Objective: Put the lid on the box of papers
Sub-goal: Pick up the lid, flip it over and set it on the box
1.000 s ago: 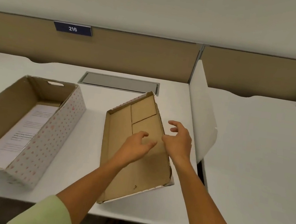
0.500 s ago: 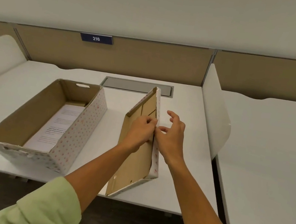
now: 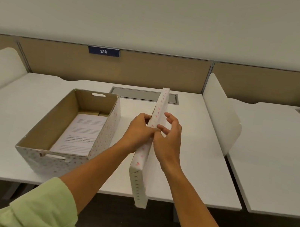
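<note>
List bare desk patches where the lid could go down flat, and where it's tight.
Free: desk between lid and the right divider; strip left of the box; far strip by the cable hatch. Tight: the gap between box and lid, taken by the left hand and forearm.

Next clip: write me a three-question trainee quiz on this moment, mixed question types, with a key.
1. True or false: the lid is already on the box.
2. Which hand grips the lid's upper edge? A) left hand B) right hand C) neither
3. Fill in: inside the box lie ____.

Key: 1. False; it is held on edge, to the right of the box. 2. A; the right hand's fingers are spread beside it. 3. Papers.
</note>
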The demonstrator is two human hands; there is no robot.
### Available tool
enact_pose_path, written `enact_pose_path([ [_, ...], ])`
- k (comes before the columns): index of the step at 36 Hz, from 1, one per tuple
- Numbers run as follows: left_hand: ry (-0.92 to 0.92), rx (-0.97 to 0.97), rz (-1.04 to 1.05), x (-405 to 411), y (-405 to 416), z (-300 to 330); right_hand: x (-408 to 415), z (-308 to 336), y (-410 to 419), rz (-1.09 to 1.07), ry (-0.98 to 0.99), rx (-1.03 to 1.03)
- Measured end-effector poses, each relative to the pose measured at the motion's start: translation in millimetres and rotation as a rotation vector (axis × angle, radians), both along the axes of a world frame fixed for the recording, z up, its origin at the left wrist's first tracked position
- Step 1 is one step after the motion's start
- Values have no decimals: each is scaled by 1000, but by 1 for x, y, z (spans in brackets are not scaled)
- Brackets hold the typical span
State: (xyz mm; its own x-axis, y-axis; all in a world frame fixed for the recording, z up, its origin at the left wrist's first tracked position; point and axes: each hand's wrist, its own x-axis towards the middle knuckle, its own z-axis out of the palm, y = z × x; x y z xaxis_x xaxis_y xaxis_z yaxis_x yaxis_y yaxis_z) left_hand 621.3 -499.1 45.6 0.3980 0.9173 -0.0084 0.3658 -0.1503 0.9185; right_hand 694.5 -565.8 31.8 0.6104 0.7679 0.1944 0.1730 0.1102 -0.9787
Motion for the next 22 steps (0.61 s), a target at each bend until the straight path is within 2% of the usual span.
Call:
enact_pose_path([
  [4,-31,6,-19,-39,-6,10,-28,-7,-10,-3,5,-1],
  [11,-120,18,-46,-87,-23,29,-46,-23,-27,-27,-65,-193],
  [16,-173,34,-66,-110,-43,42,-40,-29,-35,-114,-98,-231],
  [22,-251,3,-69,-123,-68,57,-16,-32,-48,-174,88,-301],
])
